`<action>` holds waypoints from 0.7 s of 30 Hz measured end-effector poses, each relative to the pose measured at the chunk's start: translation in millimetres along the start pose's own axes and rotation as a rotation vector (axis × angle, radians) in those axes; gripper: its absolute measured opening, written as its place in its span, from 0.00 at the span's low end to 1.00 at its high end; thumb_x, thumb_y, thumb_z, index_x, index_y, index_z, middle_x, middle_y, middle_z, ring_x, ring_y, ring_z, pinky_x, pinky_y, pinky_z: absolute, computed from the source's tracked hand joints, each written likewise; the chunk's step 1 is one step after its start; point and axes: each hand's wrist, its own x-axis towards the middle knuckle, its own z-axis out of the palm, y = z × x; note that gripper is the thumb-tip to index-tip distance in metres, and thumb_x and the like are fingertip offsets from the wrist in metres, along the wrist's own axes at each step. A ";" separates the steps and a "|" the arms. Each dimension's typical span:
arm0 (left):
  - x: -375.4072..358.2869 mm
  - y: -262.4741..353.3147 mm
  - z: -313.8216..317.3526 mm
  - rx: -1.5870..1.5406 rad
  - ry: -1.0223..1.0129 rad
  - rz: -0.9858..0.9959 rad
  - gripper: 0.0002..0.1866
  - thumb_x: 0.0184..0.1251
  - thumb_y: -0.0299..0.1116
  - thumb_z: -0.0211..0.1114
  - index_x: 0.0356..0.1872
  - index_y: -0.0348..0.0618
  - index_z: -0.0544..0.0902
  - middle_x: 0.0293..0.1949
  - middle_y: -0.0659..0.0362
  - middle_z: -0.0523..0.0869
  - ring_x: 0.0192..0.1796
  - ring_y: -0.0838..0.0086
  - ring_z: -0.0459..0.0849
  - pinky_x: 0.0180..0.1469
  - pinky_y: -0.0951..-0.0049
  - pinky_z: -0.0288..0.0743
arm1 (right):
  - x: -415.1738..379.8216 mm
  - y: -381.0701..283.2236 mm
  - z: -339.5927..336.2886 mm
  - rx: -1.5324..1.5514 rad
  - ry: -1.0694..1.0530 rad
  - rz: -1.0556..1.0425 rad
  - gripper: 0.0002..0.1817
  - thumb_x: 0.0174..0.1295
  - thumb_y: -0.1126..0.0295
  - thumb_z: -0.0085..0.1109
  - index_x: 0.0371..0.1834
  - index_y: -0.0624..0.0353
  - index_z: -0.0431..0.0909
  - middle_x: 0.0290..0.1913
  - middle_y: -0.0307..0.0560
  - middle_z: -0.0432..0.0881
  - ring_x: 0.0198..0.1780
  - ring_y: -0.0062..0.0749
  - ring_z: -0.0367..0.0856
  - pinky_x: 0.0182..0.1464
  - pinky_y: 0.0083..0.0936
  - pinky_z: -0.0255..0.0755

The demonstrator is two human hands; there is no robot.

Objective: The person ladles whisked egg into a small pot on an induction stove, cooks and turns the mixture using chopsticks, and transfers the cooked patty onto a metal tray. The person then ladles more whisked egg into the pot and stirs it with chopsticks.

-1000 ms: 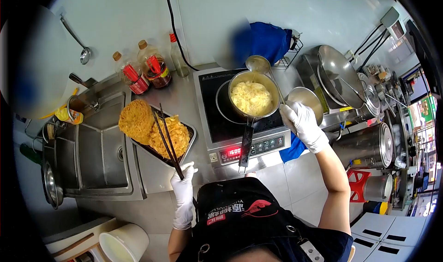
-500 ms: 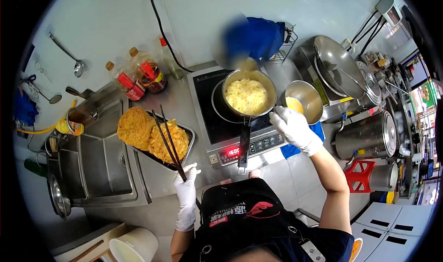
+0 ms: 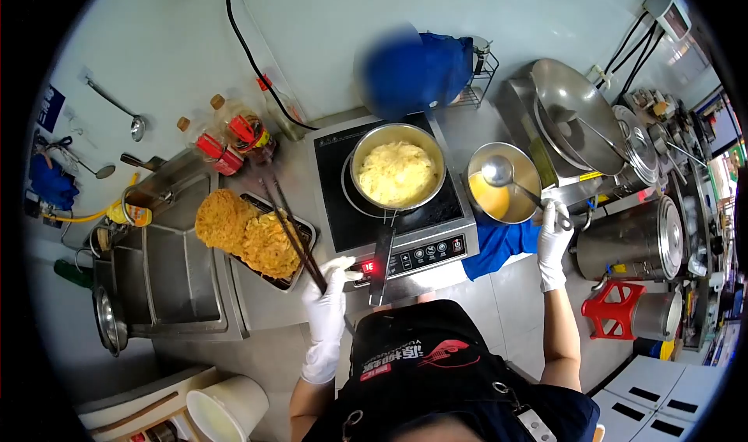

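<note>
My left hand [image 3: 327, 292], in a white glove, is closed around long dark chopsticks [image 3: 290, 230], whose tips reach over the tray on the left. My right hand [image 3: 553, 238], also gloved, grips the handle of a steel ladle [image 3: 496, 169]. The ladle's round head hangs over a metal bowl [image 3: 527, 158] with yellow egg-like liquid [image 3: 491, 198] in its bottom. Between the hands, a long-handled pan [image 3: 444, 167] stands on the induction cooker [image 3: 335, 232]. It contains a pale yellow, noodle-like mass [image 3: 396, 173].
A black tray [image 3: 305, 261] of browned noodle cakes [image 3: 249, 232] lies beside the sink [image 3: 183, 274]. Sauce bottles [image 3: 248, 130] stand against the wall. At the right are a wok [image 3: 565, 91] and a large pot [image 3: 627, 239]. A blue cloth [image 3: 502, 249] drapes over the counter edge.
My right hand has moved right, away from the pan's side, and the ladle now shows over the bowl. My left hand, with the chopsticks, is nearer the pan handle.
</note>
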 end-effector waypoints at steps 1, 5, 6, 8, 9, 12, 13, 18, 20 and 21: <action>-0.2 0.2 8.9 -0.035 -0.064 -0.002 0.11 0.70 0.32 0.51 0.45 0.35 0.76 0.43 0.53 0.83 0.32 0.79 0.84 0.14 0.91 0.57 | 5.8 19.4 3.3 0.028 0.002 -0.013 0.12 0.67 0.66 0.49 0.39 0.65 0.76 0.24 0.41 0.77 0.23 0.18 0.73 0.26 0.16 0.68; -3.2 9.2 57.0 -0.082 -0.147 -0.094 0.13 0.70 0.29 0.51 0.50 0.33 0.73 0.45 0.48 0.82 0.34 0.75 0.84 0.14 0.90 0.58 | 19.7 69.8 13.3 -0.016 0.027 0.041 0.11 0.66 0.64 0.50 0.36 0.62 0.76 0.23 0.38 0.76 0.21 0.16 0.70 0.22 0.14 0.64; -2.8 11.0 67.9 -0.092 -0.178 -0.123 0.13 0.69 0.28 0.51 0.51 0.32 0.72 0.44 0.48 0.82 0.33 0.75 0.84 0.15 0.90 0.58 | 21.8 78.9 14.7 0.032 0.012 0.083 0.11 0.65 0.65 0.52 0.37 0.63 0.76 0.23 0.37 0.75 0.20 0.15 0.69 0.22 0.14 0.64; -2.7 12.9 91.4 -0.124 -0.204 -0.169 0.13 0.69 0.28 0.51 0.51 0.32 0.72 0.43 0.48 0.83 0.32 0.75 0.84 0.15 0.90 0.58 | 23.3 91.7 14.3 0.123 -0.015 0.165 0.10 0.64 0.67 0.54 0.39 0.64 0.75 0.23 0.36 0.74 0.20 0.14 0.68 0.22 0.13 0.63; -3.1 12.8 101.0 -0.130 -0.227 -0.195 0.14 0.69 0.28 0.51 0.51 0.32 0.72 0.42 0.49 0.83 0.32 0.75 0.84 0.15 0.90 0.58 | 22.6 94.3 12.2 0.163 -0.031 0.205 0.10 0.62 0.70 0.56 0.42 0.65 0.75 0.23 0.36 0.73 0.19 0.14 0.67 0.21 0.12 0.62; -2.0 8.7 127.7 -0.190 -0.322 -0.244 0.13 0.70 0.31 0.49 0.48 0.33 0.74 0.41 0.50 0.83 0.32 0.76 0.84 0.15 0.91 0.58 | 17.7 82.3 -1.0 0.249 -0.059 0.302 0.11 0.62 0.71 0.55 0.45 0.65 0.74 0.24 0.38 0.74 0.20 0.15 0.68 0.21 0.12 0.62; -1.7 13.8 137.6 -0.193 -0.379 -0.267 0.14 0.72 0.35 0.47 0.45 0.34 0.75 0.41 0.51 0.83 0.32 0.77 0.84 0.16 0.90 0.58 | 14.1 81.6 -6.5 0.274 -0.059 0.340 0.13 0.61 0.72 0.55 0.48 0.64 0.73 0.26 0.40 0.75 0.19 0.16 0.68 0.21 0.12 0.63; 0.3 -0.6 171.7 -0.308 -0.573 -0.304 0.26 0.74 0.47 0.39 0.42 0.31 0.78 0.40 0.50 0.84 0.28 0.78 0.82 0.18 0.87 0.66 | -24.9 76.9 -49.6 0.268 -0.128 0.448 0.19 0.62 0.70 0.54 0.54 0.67 0.70 0.27 0.40 0.75 0.21 0.17 0.70 0.24 0.14 0.66; -3.2 8.8 187.0 -0.355 -0.615 -0.413 0.29 0.73 0.50 0.39 0.43 0.30 0.78 0.40 0.48 0.83 0.25 0.77 0.80 0.20 0.88 0.68 | -48.0 83.0 -61.2 0.227 -0.074 0.435 0.18 0.62 0.71 0.53 0.55 0.65 0.71 0.27 0.39 0.74 0.23 0.16 0.70 0.26 0.13 0.66; -3.4 7.1 194.2 -0.381 -0.660 -0.429 0.33 0.72 0.53 0.37 0.44 0.29 0.78 0.42 0.46 0.83 0.26 0.76 0.80 0.28 0.83 0.75 | -59.4 84.3 -64.8 0.220 -0.107 0.394 0.18 0.61 0.73 0.54 0.55 0.64 0.71 0.28 0.38 0.74 0.24 0.17 0.71 0.28 0.14 0.67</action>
